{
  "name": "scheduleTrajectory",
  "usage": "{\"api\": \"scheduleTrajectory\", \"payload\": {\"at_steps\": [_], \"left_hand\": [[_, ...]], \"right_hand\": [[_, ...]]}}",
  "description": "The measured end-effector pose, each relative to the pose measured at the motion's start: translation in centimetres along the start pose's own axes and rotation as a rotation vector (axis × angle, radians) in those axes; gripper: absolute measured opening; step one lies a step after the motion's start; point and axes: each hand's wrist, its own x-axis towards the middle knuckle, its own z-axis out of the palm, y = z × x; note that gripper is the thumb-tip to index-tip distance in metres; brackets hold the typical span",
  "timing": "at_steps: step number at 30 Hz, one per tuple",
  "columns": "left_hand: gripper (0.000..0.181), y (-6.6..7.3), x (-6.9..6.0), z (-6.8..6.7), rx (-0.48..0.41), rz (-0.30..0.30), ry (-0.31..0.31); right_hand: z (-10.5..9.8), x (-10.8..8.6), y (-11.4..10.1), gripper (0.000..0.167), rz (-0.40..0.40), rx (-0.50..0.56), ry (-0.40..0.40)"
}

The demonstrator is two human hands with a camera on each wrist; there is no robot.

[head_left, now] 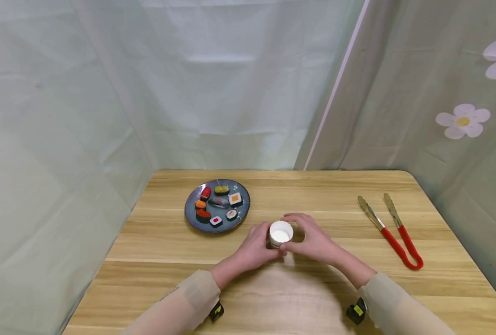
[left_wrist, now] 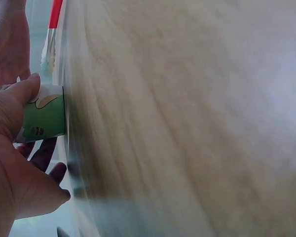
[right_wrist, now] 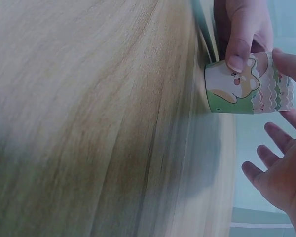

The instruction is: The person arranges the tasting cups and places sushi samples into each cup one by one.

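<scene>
A small stack of paper baking cups (head_left: 281,232) with scalloped rims stands upright on the table in front of me. The cups (right_wrist: 234,86) carry a green, white and tan cartoon-animal print in the right wrist view, several rims nested together. My left hand (head_left: 253,247) grips the stack from the left, its thumb on the lower side wall. From the right, my right hand (head_left: 314,239) holds the upper rims between thumb and index finger, while its other fingers (right_wrist: 281,138) are spread away from the cups.
A blue plate (head_left: 193,218) with several sushi pieces (head_left: 219,202) lies at the back left of the wooden table (head_left: 155,279). To the right are spread tongs (head_left: 398,239) with red handles. Pale curtains (head_left: 239,83) hang behind and at both sides.
</scene>
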Motion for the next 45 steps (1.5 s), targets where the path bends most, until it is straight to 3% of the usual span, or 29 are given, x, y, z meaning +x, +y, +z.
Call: {"api": "scheduleTrajectory", "payload": {"at_steps": [31,45], "left_hand": [[0.071,-0.23,0.16,0.09,0.006,-0.017,-0.015],[0.072,-0.21,0.13,0.10,-0.013,-0.010,-0.002]], "right_hand": [[0.17,0.02,0.08,0.060,-0.041,0.035,0.025],[0.12,0.14,-0.20,0.058,-0.004,0.060,0.045]]}}
